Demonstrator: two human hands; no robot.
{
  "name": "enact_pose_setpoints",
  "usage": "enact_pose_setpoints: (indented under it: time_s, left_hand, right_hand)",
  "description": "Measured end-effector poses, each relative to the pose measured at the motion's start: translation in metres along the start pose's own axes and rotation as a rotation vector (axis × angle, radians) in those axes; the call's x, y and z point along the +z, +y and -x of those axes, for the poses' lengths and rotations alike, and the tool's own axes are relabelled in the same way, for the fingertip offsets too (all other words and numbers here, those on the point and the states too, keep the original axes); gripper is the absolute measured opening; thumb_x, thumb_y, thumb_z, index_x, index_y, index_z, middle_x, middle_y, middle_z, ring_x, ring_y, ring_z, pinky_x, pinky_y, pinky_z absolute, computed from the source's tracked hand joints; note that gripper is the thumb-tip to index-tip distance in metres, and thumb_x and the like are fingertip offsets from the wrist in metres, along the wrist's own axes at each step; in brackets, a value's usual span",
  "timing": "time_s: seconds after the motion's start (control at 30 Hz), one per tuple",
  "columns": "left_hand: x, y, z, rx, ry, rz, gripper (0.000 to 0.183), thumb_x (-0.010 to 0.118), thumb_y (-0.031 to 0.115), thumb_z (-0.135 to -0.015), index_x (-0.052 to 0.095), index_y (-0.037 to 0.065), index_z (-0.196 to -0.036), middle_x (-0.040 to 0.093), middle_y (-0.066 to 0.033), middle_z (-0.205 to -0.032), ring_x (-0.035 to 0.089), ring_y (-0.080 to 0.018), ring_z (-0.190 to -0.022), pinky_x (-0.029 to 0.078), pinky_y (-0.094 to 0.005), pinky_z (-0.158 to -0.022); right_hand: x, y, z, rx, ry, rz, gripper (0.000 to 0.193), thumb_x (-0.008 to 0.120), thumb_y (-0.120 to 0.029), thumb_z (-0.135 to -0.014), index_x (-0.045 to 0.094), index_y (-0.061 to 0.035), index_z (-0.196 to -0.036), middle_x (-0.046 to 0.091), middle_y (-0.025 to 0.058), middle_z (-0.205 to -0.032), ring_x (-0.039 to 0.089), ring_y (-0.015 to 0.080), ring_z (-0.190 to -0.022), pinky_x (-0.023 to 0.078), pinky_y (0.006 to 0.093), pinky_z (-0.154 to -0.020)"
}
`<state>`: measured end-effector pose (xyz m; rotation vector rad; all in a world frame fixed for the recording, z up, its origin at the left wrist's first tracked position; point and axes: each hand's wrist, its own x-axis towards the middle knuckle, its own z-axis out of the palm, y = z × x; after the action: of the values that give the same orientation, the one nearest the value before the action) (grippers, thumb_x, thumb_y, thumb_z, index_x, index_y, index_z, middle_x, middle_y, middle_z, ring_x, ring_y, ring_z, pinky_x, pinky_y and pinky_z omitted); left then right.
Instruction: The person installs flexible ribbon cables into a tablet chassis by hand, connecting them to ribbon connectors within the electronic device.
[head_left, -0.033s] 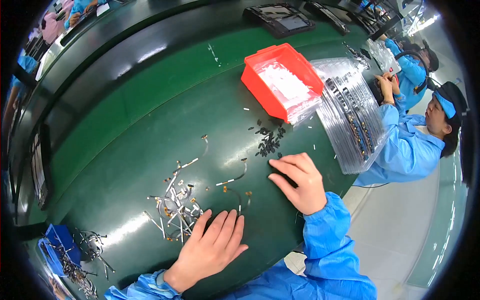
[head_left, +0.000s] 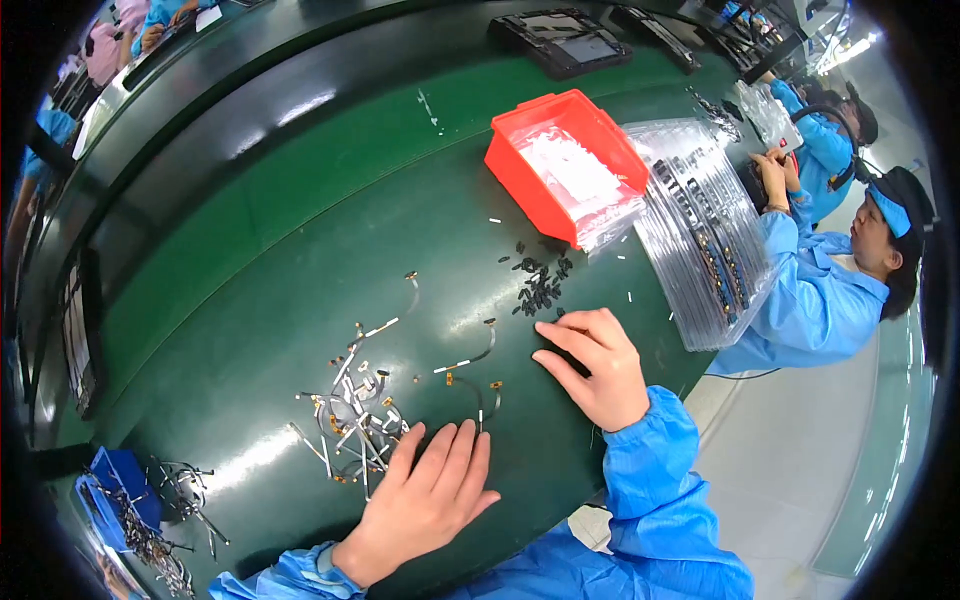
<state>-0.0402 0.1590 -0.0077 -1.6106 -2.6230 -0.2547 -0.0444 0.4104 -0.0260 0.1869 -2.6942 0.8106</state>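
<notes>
Nothing shifts since the earlier frame: left hand [head_left: 425, 500] lies flat, grip wide and empty, fingertips touching the flex-cable pile [head_left: 355, 415] on the counter [head_left: 250, 250]. Right hand [head_left: 595, 365], fingers curled, grip unclear, could scatter the black bits [head_left: 540, 282] just beyond.

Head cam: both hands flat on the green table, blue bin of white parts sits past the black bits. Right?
Not quite: the bin is red, not blue, as the head view shows. The rest holds: left hand and right hand rest on the green table, and the bin holding white parts sits past the black bits.
</notes>
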Motion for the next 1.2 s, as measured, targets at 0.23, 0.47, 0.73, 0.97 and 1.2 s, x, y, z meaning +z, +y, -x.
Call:
enact_pose_setpoints:
  time_s: [0.23, 0.47, 0.73, 0.97, 1.2]
  left_hand:
    - [0.005, 0.018, -0.001, -0.077, 0.009, -0.024, 0.052, 0.056, 0.044, -0.090, 0.061, 0.002, -0.120, 0.059, -0.0137, -0.125, 0.057, -0.0236, -0.102, 0.045, -0.0369, -0.088]
    - [0.005, 0.008, -0.019, -0.083, 0.084, -0.073, 0.049, 0.053, 0.046, -0.093, 0.062, 0.005, -0.118, 0.062, -0.0107, -0.122, 0.058, -0.0214, -0.102, 0.044, -0.0333, -0.086]
    - [0.017, 0.012, -0.023, -0.080, 0.092, -0.018, 0.049, 0.056, 0.044, -0.089, 0.063, 0.007, -0.120, 0.060, -0.0116, -0.127, 0.056, -0.0252, -0.109, 0.044, -0.0378, -0.085]
    - [0.017, 0.012, -0.025, -0.070, 0.069, -0.022, 0.049, 0.053, 0.046, -0.091, 0.063, 0.008, -0.119, 0.061, -0.0109, -0.126, 0.055, -0.0253, -0.110, 0.044, -0.0375, -0.085]
    - [0.017, 0.008, -0.023, -0.079, 0.085, 0.007, 0.048, 0.052, 0.045, -0.092, 0.064, 0.008, -0.119, 0.060, -0.0113, -0.127, 0.055, -0.0254, -0.109, 0.044, -0.0377, -0.085]
  right_hand:
    - [0.010, 0.000, 0.003, -0.055, 0.031, 0.052, 0.022, 0.073, 0.002, -0.075, 0.068, -0.0007, -0.096, 0.061, 0.0116, -0.089, 0.060, 0.0286, -0.080, 0.051, 0.0356, -0.070]
    - [0.007, -0.005, 0.013, -0.130, -0.032, 0.024, 0.022, 0.071, 0.006, -0.071, 0.067, 0.0006, -0.092, 0.062, 0.0120, -0.092, 0.061, 0.0286, -0.080, 0.052, 0.0356, -0.070]
    - [-0.014, -0.002, 0.044, 0.069, 0.055, -0.030, 0.025, 0.071, 0.006, -0.074, 0.071, -0.0011, -0.098, 0.065, 0.0108, -0.090, 0.062, 0.0274, -0.083, 0.051, 0.0351, -0.072]
    - [-0.013, 0.005, 0.030, 0.067, -0.008, -0.059, 0.028, 0.073, 0.003, -0.073, 0.072, -0.0053, -0.100, 0.064, 0.0093, -0.091, 0.059, 0.0255, -0.080, 0.049, 0.0348, -0.071]
    - [-0.022, 0.023, 0.010, -0.190, -0.193, -0.011, 0.043, 0.068, 0.004, -0.066, 0.070, -0.0078, -0.108, 0.062, 0.0076, -0.101, 0.058, 0.0251, -0.083, 0.049, 0.0352, -0.073]
